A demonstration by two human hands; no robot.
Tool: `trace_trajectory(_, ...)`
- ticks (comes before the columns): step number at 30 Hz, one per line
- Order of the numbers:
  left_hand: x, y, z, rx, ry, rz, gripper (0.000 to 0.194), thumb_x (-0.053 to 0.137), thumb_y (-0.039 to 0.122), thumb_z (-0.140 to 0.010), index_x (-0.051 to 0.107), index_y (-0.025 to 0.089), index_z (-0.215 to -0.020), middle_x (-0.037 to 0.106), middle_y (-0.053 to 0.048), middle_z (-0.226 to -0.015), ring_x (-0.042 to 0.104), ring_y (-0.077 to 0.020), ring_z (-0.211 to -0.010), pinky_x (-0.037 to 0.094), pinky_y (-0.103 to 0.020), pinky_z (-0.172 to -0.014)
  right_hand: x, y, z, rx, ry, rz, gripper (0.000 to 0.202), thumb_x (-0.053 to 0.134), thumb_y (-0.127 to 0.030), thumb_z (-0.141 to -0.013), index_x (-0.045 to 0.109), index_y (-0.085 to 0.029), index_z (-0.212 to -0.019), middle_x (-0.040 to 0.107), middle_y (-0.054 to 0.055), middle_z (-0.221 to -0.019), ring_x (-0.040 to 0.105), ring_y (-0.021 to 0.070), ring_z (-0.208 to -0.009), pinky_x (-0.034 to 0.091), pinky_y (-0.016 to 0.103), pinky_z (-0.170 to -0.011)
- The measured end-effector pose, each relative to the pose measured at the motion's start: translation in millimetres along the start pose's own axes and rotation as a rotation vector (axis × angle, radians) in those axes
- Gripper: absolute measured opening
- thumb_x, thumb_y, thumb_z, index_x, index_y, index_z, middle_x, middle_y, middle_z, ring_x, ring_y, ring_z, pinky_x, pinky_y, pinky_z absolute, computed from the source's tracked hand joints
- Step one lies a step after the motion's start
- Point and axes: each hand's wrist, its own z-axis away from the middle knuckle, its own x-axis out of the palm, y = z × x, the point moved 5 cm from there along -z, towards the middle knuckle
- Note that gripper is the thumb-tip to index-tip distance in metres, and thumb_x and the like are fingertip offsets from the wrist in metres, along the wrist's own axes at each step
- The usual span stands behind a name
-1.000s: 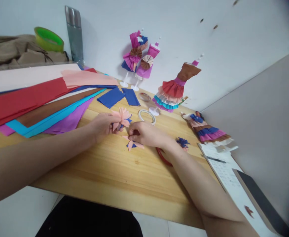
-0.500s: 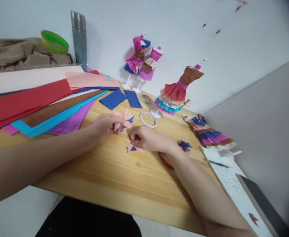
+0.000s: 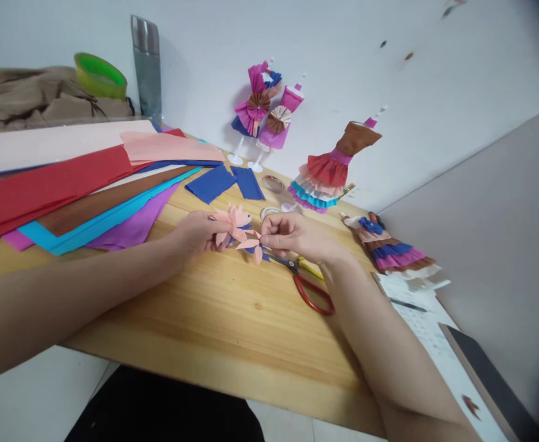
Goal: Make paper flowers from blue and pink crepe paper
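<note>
My left hand [image 3: 200, 232] pinches a layered paper flower [image 3: 233, 220] with pink and blue petals, held just above the wooden table [image 3: 196, 331]. Close on its right, my right hand [image 3: 288, 235] grips a smaller piece of pink and blue paper petals [image 3: 256, 248] between thumb and fingers. The two pieces nearly meet; whether they touch I cannot tell. Under and beside my right wrist lie scissors [image 3: 313, 298] with red and yellow handles, their blades partly hidden by my hand.
Coloured paper sheets [image 3: 89, 172] fan out on the left, with blue folded pieces [image 3: 212, 183] nearby. Behind my right hand are a white tape roll [image 3: 269, 212] and a clear tape roll [image 3: 273, 183]. A mannequin in a ruffled dress [image 3: 334, 166] stands at the back; papers [image 3: 412, 313] lie right.
My right hand has lifted the smaller petal piece off the table and brought it up beside the flower. The scissors now show more. My left hand has barely moved.
</note>
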Motion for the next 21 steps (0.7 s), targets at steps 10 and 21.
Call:
trace_trajectory(10, -3.0, -10.2, -1.7, -0.038, -0.030, 0.054, 0.029, 0.062, 0.016, -0.067, 0.052, 0.016, -0.040, 0.052, -0.002, -0.044, 0.048, -0.0102, -0.048, 0.033, -0.025, -0.050, 0.0, -5.1, 0.8, -0.083, 0.068, -0.329, 0.036, 0.085, -0.037, -0.065, 0.063, -0.014, -0.082, 0.057, -0.006, -0.052, 0.039, 0.0026, -0.038, 0.023, 0.018, -0.039)
trace_trajectory(21, 1.3, -8.8, 0.9, 0.002, -0.041, -0.195, 0.022, 0.058, 0.019, -0.069, 0.061, 0.016, -0.048, 0.051, 0.001, -0.042, 0.043, -0.0082, -0.044, 0.031, -0.021, -0.048, 6.9, -18.9, 11.6, -0.134, 0.004, -0.175, 0.039, 0.088, -0.039, -0.060, 0.063, -0.017, -0.081, 0.065, -0.001, -0.068, 0.057, 0.0085, -0.056, 0.041, 0.020, -0.051)
